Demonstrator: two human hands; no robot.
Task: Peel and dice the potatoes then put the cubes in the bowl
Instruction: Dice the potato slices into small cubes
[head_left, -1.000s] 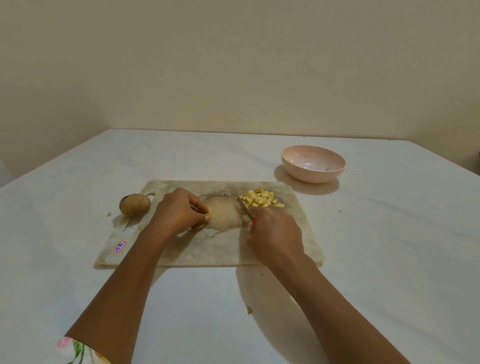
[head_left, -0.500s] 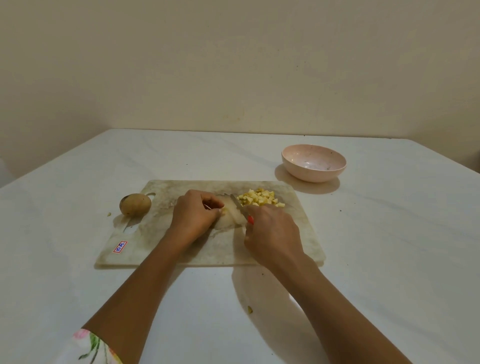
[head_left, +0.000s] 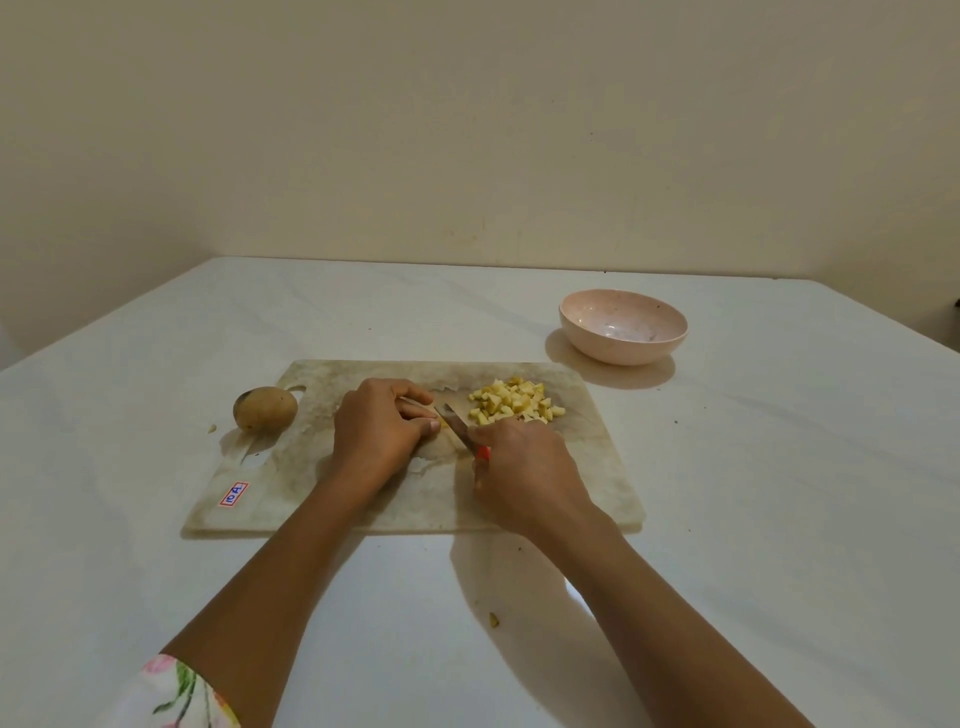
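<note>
A worn pale cutting board (head_left: 311, 488) lies on the white table. My left hand (head_left: 376, 428) curls over a small yellow potato piece (head_left: 444, 425) at the board's middle, mostly hiding it. My right hand (head_left: 522, 470) grips a knife (head_left: 457, 427) with a red handle, its blade angled up-left against that piece. A heap of yellow potato cubes (head_left: 514, 402) sits on the board's far right part. One unpeeled brown potato (head_left: 265, 408) rests on the table at the board's left edge. The pink bowl (head_left: 623, 325) stands beyond the board's right corner, with no cubes in it.
A small potato scrap (head_left: 493, 619) lies on the table in front of the board, between my forearms. Another tiny scrap (head_left: 212, 428) sits left of the whole potato. A beige wall closes the table's far side.
My left hand slid right along the board with the potato piece, toward the knife. The knife blade shifted left from the cube heap and now meets the piece under my fingers.
</note>
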